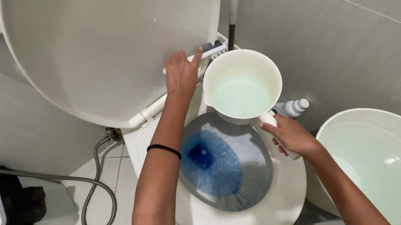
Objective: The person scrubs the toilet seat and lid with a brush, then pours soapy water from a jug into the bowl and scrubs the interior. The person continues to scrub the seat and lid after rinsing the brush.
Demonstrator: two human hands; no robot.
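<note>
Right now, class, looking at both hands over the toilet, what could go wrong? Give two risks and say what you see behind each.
1. The right hand holds the water-filled dipper by its handle alone, above the bowl streaked with blue cleaner; a tilt could splash that blue liquid out.
2. The left hand props the raised lid; if it slips, the lid might drop onto the dipper.

Toilet bowl (242, 217) centre; lid (111, 46) up behind; scoop (243, 90) w/ water over back rim; bucket (398, 162) right; hose (94, 197) left on floor.
</note>
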